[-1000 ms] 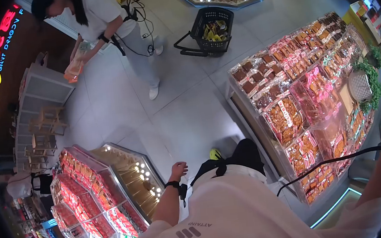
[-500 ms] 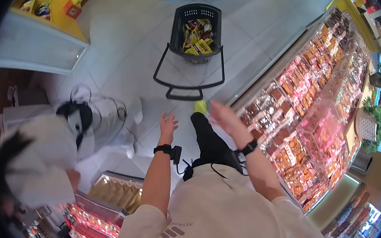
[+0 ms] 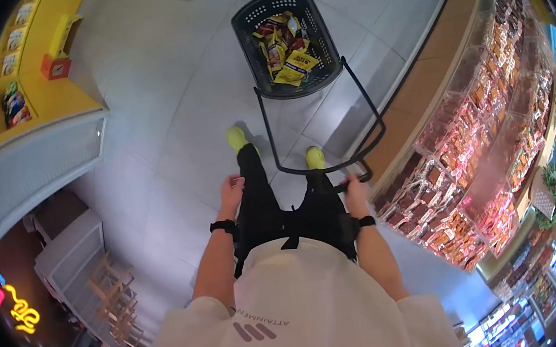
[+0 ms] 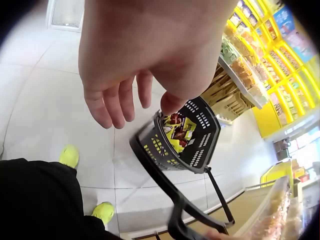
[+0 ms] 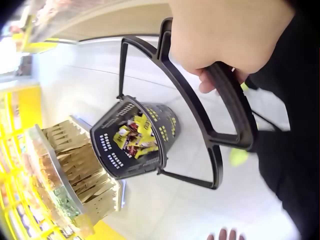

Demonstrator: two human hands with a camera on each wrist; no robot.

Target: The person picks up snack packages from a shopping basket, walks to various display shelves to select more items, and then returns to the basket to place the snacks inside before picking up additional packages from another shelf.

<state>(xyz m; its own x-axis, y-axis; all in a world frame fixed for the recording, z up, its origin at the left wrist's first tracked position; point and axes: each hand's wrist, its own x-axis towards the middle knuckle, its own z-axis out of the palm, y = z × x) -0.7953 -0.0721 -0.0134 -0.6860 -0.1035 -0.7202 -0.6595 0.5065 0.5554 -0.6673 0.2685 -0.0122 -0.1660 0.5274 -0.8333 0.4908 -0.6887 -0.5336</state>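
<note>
A black shopping basket (image 3: pixel 248 54) stands on the floor ahead, with yellow and dark red snack packets (image 3: pixel 295 68) inside. Its long black pull handle (image 5: pixel 187 90) is swung up toward me. My right hand (image 5: pixel 230 37) grips the handle's end loop, fingers curled round the bar. In the head view that right hand (image 3: pixel 357 195) is beside my thigh. My left hand (image 4: pixel 145 65) hangs with loosely bent fingers and holds nothing; in the head view this left hand (image 3: pixel 231 193) is beside my other leg.
On the right runs a display counter (image 3: pixel 455 148) of packaged goods. A yellow shelf unit (image 3: pixel 51 82) stands at the left, with wooden stools (image 3: pixel 113 292) farther back. Grey tiled floor (image 3: pixel 164 118) lies around the basket and my yellow shoes (image 3: pixel 237 138).
I have turned and come up to the basket, now directly ahead. My right hand has come down from the right and taken hold of its handle. The other person has left the head view.
</note>
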